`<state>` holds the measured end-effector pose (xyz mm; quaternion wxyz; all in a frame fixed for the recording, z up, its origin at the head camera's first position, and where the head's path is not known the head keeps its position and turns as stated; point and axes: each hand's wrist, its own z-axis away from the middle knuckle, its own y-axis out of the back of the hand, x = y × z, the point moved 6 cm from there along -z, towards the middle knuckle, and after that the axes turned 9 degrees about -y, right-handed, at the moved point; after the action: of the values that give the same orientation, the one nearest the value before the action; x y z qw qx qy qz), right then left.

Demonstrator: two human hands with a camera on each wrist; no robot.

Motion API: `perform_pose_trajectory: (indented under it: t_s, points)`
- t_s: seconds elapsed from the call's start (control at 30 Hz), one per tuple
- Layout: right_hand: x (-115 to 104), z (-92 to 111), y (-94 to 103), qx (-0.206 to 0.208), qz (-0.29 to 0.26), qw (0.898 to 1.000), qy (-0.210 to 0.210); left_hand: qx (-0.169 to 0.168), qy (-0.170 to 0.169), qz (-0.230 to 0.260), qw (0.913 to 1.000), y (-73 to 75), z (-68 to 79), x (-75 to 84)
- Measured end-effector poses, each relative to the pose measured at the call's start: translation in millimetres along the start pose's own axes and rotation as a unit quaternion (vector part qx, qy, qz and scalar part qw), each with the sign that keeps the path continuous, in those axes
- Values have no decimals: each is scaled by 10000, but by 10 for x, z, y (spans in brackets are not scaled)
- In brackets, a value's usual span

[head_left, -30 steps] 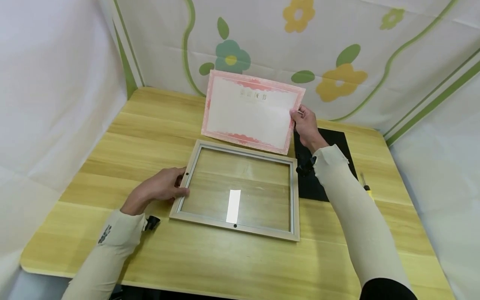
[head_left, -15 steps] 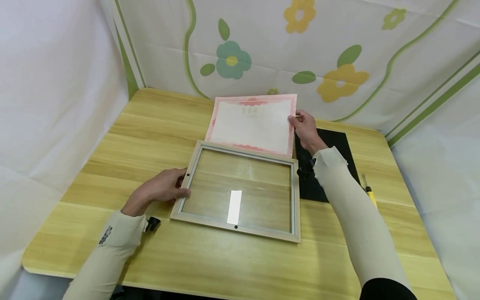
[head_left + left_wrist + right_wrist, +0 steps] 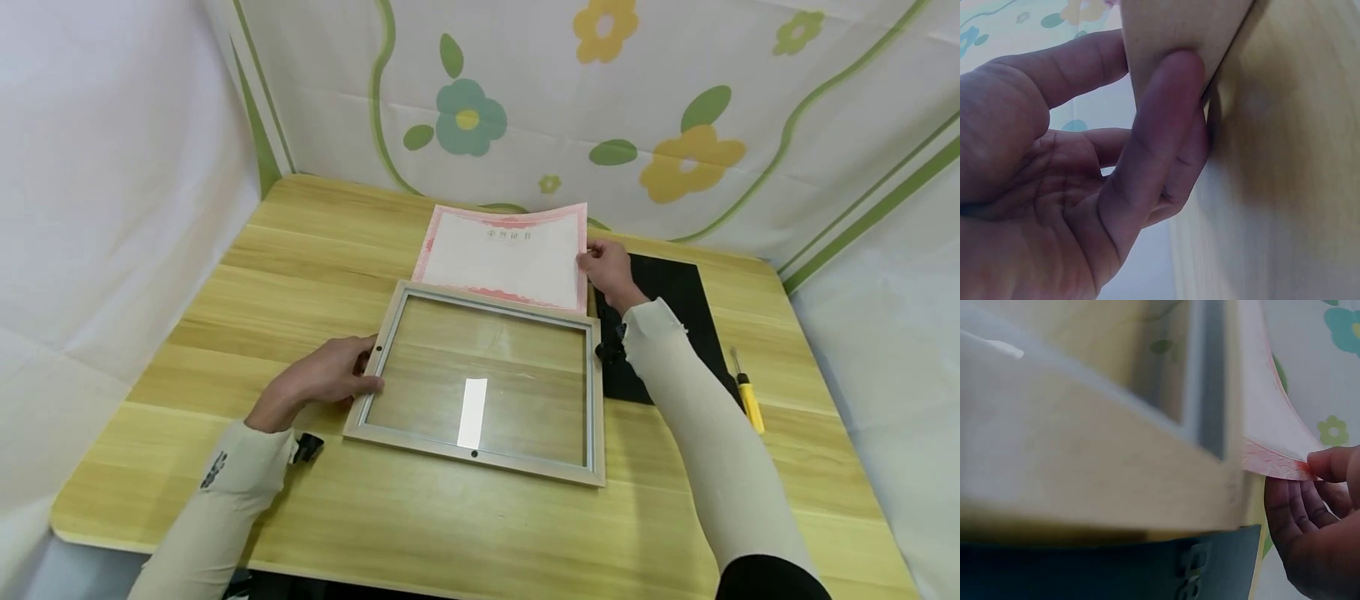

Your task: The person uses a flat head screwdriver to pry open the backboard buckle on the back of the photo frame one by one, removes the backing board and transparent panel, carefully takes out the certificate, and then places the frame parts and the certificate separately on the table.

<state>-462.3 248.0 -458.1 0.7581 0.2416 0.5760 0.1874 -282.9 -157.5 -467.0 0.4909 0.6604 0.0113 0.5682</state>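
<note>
A light wooden picture frame (image 3: 595, 400) with a clear pane lies on the table, small dark dots on its rim. My left hand (image 3: 322, 372) grips its left edge, the thumb on the rim; in the left wrist view the fingers (image 3: 1166, 119) press against its outer side. Behind the frame is a certificate sheet (image 3: 510, 258) with a pink border, its far edge curving upward. My right hand (image 3: 609, 271) pinches the sheet's right edge between thumb and fingers. The right wrist view shows this pinch at the sheet's corner (image 3: 1275, 461). The frame hides the sheet's near edge.
A black backing board (image 3: 675, 300) lies to the right, partly under my right arm. Beside it is a screwdriver (image 3: 750, 404) with a yellow handle. A flower-printed curtain (image 3: 540, 100) hangs behind the table (image 3: 465, 533).
The right hand has lowered the certificate from a raised tilt down behind the frame, and moved slightly nearer. The left hand and the frame have stayed in place.
</note>
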Motion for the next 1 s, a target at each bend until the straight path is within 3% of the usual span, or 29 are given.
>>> perform_pose_trajectory:
  t_s: [0.33, 0.57, 1.0]
  points:
    - [40, 54, -39, -83, 887, 9960, 89, -8, -30, -119, 9999, 8, 12, -8]
    - [66, 82, -80, -230, 1811, 9832, 71, -46, 2, -30, 10000, 2, 22, -9]
    - [62, 111, -79, -65, 2133, 9768, -198, 15, 35, -259, 9997, 17, 14, 2]
